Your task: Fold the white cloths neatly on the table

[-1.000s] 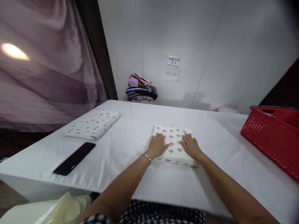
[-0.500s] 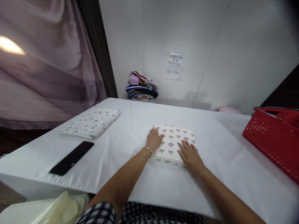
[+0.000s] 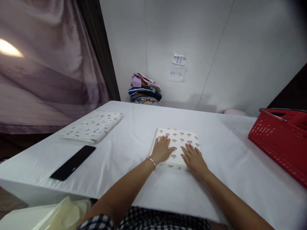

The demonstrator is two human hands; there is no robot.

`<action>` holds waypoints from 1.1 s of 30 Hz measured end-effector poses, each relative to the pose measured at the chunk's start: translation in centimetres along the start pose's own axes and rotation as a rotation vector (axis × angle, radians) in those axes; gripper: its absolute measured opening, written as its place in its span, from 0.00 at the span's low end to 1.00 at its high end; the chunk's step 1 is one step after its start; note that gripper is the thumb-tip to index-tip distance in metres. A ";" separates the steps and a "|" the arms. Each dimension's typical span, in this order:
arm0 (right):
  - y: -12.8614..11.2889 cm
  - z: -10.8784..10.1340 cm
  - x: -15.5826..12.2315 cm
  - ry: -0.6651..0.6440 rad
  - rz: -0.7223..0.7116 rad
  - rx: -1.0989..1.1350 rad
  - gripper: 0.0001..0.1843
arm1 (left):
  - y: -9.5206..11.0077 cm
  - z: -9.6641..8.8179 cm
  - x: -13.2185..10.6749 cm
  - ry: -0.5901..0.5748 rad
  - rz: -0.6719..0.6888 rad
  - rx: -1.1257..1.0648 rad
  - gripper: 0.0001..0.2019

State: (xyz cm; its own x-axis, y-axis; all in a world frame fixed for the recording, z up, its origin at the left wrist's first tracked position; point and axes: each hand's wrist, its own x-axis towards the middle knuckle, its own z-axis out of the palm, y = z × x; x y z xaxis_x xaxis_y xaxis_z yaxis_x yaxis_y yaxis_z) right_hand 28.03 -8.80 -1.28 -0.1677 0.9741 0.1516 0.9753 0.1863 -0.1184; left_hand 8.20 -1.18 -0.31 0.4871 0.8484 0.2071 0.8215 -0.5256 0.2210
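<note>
A folded white cloth [image 3: 177, 140] printed with grey and red mushrooms lies in front of me on the white-covered table [image 3: 134, 127]. My left hand [image 3: 162, 149], with a bracelet at its wrist, rests palm down on the cloth's left part, fingers spread. On the near right part of the cloth lies my right hand [image 3: 194, 161], also flat with its fingers apart. Both hands press on top and grip nothing. The cloth's area beneath the palms is hidden.
Another folded patterned cloth [image 3: 96, 125] lies at the table's left, with a black phone-like slab [image 3: 73, 163] nearer me. A red basket [image 3: 280, 140] stands at the right edge. A stack of folded textiles [image 3: 145, 89] sits against the back wall.
My left hand has moved from the cloth's left edge inward and slightly nearer me, onto its printed top. My right hand stays almost in place. The cloth looks unmoved.
</note>
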 end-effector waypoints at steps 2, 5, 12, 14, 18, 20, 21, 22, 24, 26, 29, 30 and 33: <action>0.1 -0.5 0.2 -0.080 0.017 0.075 0.27 | 0.0 0.3 -0.4 -0.003 0.005 0.003 0.28; -0.1 -1.6 1.2 -0.222 0.042 0.215 0.29 | -0.1 0.4 -0.4 -0.004 -0.003 -0.002 0.27; -2.1 -2.7 8.8 -0.135 0.020 0.207 0.28 | 0.0 0.4 -0.3 -0.001 -0.025 -0.025 0.26; -2.3 -2.2 10.7 -0.095 -0.004 0.149 0.28 | 0.0 0.4 -0.4 0.003 -0.027 -0.021 0.27; -1.8 -0.1 12.4 -0.103 -0.038 0.041 0.28 | 0.0 0.5 -0.5 0.025 -0.010 -0.007 0.27; -1.4 0.9 12.5 -0.107 -0.036 0.018 0.28 | -0.1 0.6 -0.5 0.036 -0.007 0.001 0.27; -1.3 1.3 12.5 -0.104 -0.037 0.014 0.29 | -0.1 0.7 -0.4 0.041 -0.005 0.003 0.26; -1.3 1.5 12.5 -0.103 -0.039 0.012 0.29 | -0.1 0.7 -0.4 0.043 -0.002 0.004 0.26; -1.3 1.7 12.5 -0.104 -0.041 0.010 0.29 | -0.1 0.7 -0.4 0.041 0.002 0.002 0.26; -1.2 1.4 12.5 -0.115 -0.043 0.013 0.29 | -0.1 0.8 -0.3 0.035 -0.003 -0.003 0.26; -0.3 0.8 12.3 -0.137 -0.052 0.028 0.29 | -0.1 0.7 -0.4 0.031 -0.007 -0.020 0.25; 0.4 0.6 12.1 -0.132 -0.033 0.034 0.28 | -0.1 0.6 -0.4 0.033 -0.007 -0.027 0.25; 2.9 0.3 11.1 -0.090 0.086 0.028 0.28 | -0.2 0.4 -0.5 0.040 -0.006 -0.049 0.24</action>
State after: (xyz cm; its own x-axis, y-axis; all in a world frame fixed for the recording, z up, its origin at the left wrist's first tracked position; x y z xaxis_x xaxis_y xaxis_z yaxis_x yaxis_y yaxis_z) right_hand 28.92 2.62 -0.19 -0.0969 0.9940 0.0508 0.9825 0.1037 -0.1546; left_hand 7.95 -1.52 -0.86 0.4694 0.8487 0.2436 0.8082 -0.5241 0.2685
